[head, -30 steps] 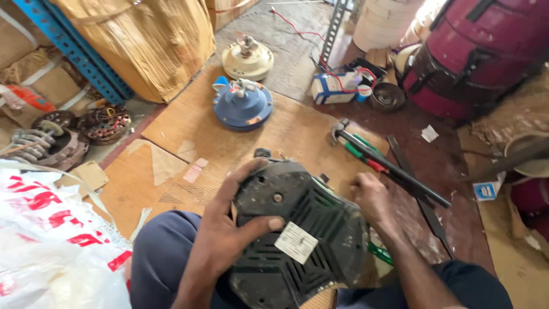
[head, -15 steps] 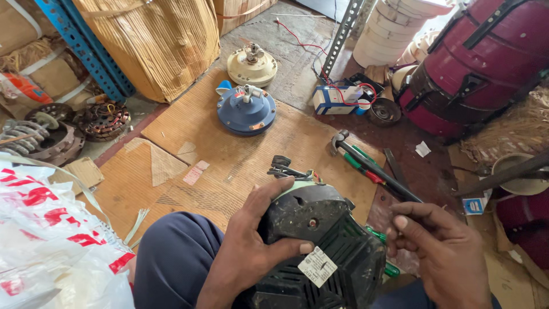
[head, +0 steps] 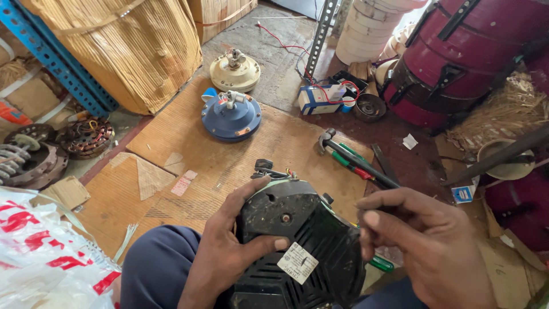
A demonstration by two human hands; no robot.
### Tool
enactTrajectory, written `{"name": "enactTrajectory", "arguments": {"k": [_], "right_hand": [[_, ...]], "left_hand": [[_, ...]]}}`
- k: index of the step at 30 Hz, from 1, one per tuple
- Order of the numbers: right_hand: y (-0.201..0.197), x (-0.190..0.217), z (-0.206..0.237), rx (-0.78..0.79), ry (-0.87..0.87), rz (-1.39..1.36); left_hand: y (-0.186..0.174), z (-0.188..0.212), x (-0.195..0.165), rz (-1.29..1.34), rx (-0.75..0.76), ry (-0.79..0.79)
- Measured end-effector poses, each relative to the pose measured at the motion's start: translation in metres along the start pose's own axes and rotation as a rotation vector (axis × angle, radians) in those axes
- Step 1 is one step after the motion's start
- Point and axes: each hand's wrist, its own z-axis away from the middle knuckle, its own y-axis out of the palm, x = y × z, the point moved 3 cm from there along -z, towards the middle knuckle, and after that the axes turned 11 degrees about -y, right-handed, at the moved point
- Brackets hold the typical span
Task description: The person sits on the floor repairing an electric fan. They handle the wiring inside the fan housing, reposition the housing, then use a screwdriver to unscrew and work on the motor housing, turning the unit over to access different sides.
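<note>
A black ribbed motor housing point(head: 297, 246) — matte, vented, with a white sticker — rests on the person's lap. The left hand point(head: 229, 252) clasps its left side, thumb across the top. The right hand point(head: 423, 240), just right of the housing, is curled (perhaps pinching something small; I cannot tell). Beyond the housing lie a hammer point(head: 349, 157) and a glossy blue domed fan motor point(head: 231, 116) on the cardboard mat point(head: 171, 143).

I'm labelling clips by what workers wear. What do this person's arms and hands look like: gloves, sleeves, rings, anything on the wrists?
Both hands are bare: no gloves on the left hand or the right hand. No rings show on the visible fingers, and no watch or band on either wrist. The forearms are uncovered as far as the frame shows, with no sleeve in view. Short, unpainted nails show on both thumbs.
</note>
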Motion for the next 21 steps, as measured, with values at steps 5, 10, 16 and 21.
{"name": "enactTrajectory", "arguments": {"k": [5,10,16,21], "right_hand": [[0.035,0.015,-0.012,0.091,0.041,-0.060],[0.064,0.026,-0.025,0.146,0.092,-0.020],[0.080,0.025,-0.031,0.155,0.173,0.076],[0.088,0.026,-0.036,0.116,0.161,0.206]], "left_hand": [[-0.002,0.000,0.000,0.001,0.008,-0.014],[-0.002,-0.003,0.000,0.012,0.003,0.009],[0.000,-0.003,0.000,-0.028,0.013,0.031],[0.002,-0.004,-0.001,-0.122,-0.030,0.031]]}}
